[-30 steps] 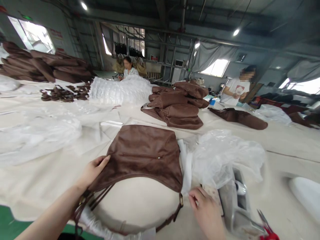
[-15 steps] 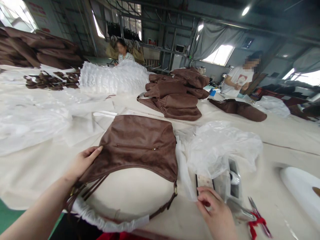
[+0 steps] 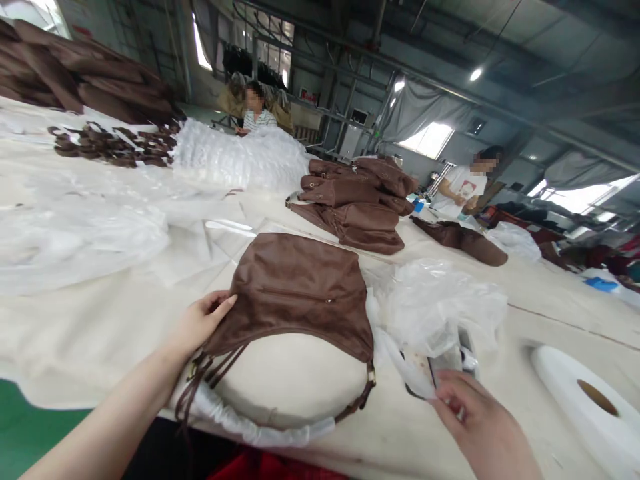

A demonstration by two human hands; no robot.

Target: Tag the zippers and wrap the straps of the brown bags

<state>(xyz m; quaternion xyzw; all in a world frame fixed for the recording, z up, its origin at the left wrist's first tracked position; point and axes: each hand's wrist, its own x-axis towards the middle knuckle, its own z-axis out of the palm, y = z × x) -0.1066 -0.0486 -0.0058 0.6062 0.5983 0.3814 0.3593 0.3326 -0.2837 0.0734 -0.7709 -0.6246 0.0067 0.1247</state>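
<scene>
A brown leather handbag (image 3: 300,300) lies on the table, its zipped side up and its strap toward me. White wrapping (image 3: 260,433) covers much of the strap (image 3: 350,415). My left hand (image 3: 207,320) grips the bag's left edge, thumb on top. Pinched in my right hand (image 3: 475,407) is the end of a thin white strip (image 3: 407,367), which runs over from the bag's right side. Under that strip a flat dark-edged item (image 3: 420,383) shows in part. Just beyond the hand is a grey box (image 3: 465,340), partly covered by a crumpled clear plastic bag (image 3: 435,300).
A white roll (image 3: 575,387) sits at the right. Behind stand a pile of brown bags (image 3: 355,207), another brown bag (image 3: 463,241), stacked plastic wrap (image 3: 240,157) and brown straps (image 3: 115,147). Loose plastic (image 3: 75,240) spreads at left. Two people are in the background.
My right hand has moved right, drawing the white strip out from the bag across the flat item. The red-handled snips no longer show. My left hand stays on the bag; the view has shifted.
</scene>
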